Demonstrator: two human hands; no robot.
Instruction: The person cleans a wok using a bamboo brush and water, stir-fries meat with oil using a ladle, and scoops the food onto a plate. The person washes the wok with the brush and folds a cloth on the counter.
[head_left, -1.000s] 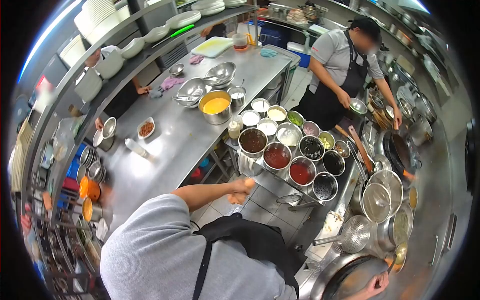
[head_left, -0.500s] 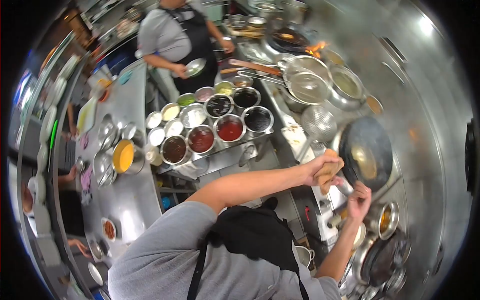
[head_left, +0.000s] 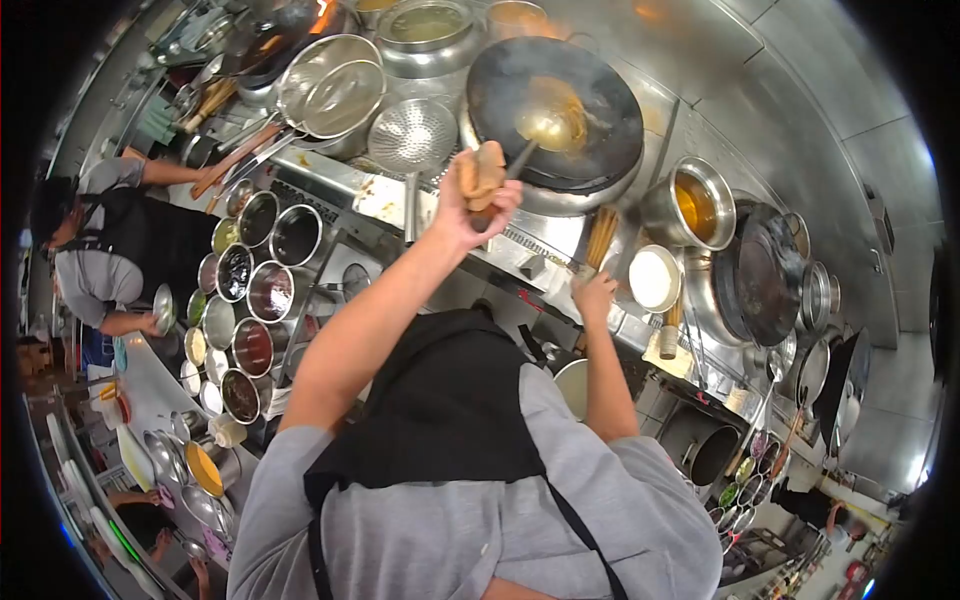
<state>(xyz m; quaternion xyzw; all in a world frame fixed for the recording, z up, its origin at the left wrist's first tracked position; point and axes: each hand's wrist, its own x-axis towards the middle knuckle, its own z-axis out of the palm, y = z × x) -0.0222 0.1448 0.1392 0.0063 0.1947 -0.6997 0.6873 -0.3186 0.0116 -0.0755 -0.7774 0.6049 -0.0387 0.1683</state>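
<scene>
My left hand [head_left: 475, 218] is wrapped round the handle of a ladle [head_left: 548, 128] and a folded tan cloth [head_left: 482, 172]. The ladle's bowl rests inside a dark wok [head_left: 500, 95], over some yellowish liquid or food. Lower right of the wok, my right hand [head_left: 594, 292] is closed on the lower end of a bamboo brush [head_left: 602, 238], whose bristles point up. Close to that hand stands a pot of white contents [head_left: 652, 278]. Some haze hangs over the wok.
A perforated skimmer [head_left: 412, 135] and wire strainers [head_left: 345, 98] lie left of the wok. Right of it are a pot of amber liquid [head_left: 692, 205] and another dark wok [head_left: 768, 272]. A co-worker [head_left: 140, 235] stands at far left beside several sauce pots [head_left: 252, 348].
The view has turned, so the wok now appears at top centre. My right hand has moved away from beside my left hand and now holds the bamboo brush.
</scene>
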